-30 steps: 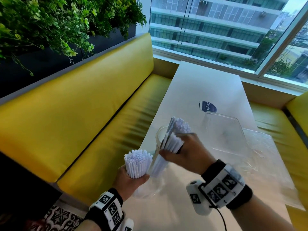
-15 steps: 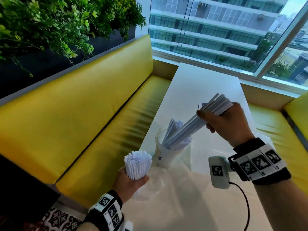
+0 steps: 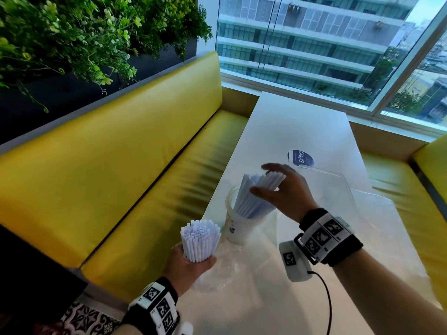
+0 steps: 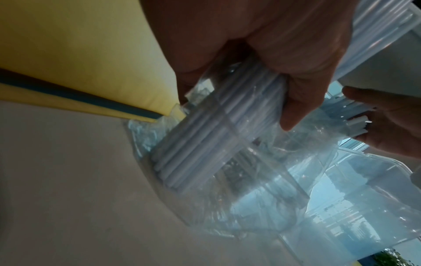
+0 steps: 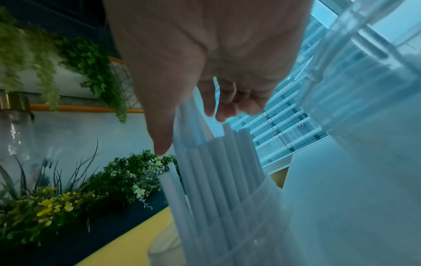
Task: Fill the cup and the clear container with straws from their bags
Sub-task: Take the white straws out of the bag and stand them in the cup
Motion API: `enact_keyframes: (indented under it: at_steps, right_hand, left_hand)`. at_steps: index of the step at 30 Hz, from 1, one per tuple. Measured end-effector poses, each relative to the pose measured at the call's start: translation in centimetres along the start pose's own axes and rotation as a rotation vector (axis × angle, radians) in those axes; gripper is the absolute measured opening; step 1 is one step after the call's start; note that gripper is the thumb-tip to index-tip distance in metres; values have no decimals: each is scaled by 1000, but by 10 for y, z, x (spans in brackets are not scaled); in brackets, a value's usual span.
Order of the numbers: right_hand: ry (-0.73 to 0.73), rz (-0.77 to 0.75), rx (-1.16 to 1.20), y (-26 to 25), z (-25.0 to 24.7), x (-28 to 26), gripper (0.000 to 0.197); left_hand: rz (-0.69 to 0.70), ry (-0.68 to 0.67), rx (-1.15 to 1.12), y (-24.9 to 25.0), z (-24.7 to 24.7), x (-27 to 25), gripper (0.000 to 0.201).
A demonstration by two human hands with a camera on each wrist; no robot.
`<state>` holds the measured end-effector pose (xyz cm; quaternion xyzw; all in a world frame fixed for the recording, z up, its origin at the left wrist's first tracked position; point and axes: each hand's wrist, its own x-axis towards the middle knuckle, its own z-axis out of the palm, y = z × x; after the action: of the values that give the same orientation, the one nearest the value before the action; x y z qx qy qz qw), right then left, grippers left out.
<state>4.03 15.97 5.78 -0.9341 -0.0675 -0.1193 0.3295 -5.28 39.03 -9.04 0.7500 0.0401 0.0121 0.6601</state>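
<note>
A translucent white cup (image 3: pixel 238 228) stands near the table's left edge with several white straws (image 3: pixel 254 197) leaning in it. My right hand (image 3: pixel 263 180) hovers at their tops, thumb and fingers spread loosely around them without gripping. From the right wrist view the straws (image 5: pixel 218 171) rise out of the cup (image 5: pixel 262 207) just under the relaxed fingers (image 5: pixel 227 100). My left hand (image 3: pixel 191 267) grips an upright bundle of white straws (image 3: pixel 200 240) through their clear bag (image 4: pixel 250 189). The clear container (image 3: pixel 326 187) lies to the right of the cup.
A second clear plastic bag (image 3: pixel 377 213) lies crumpled on the white table (image 3: pixel 302 122) beside the container. A dark round sticker (image 3: pixel 301 157) sits behind them. Yellow benches (image 3: pixel 121 177) flank the table on both sides, and plants (image 3: pixel 84 32) hang above the left one.
My right hand brought its raised bunch of straws down into the cup and loosened its fingers. The left hand has kept its bundle still.
</note>
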Motion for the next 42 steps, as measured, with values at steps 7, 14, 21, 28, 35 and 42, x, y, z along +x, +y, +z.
enact_keyframes:
  at_steps: [7,14,21,28,35,42]
  right_hand:
    - [-28,-346,-155,-1,18,-17,65]
    - [-142,-354,-392,4,43,-20,75]
    - [-80,-288,-482,-12,55,3,62]
    - [18,-163,-248,-13,63,22,11]
    - [-101,-184,-371,-8,47,27,28]
    - [-92,-385,-505,-19,36,7,53]
  left_hand:
    - [14,-8,55,-6,0,2,40]
    - [-8,10,60,-5,0,2,40]
    - [-29,-7,49,-5,0,3,40]
    - [-19,-12,52,-3,1,2,42]
    - [3,-20,88,-4,-1,2,38]
    - [28,-31,46,-2,0,2,40]
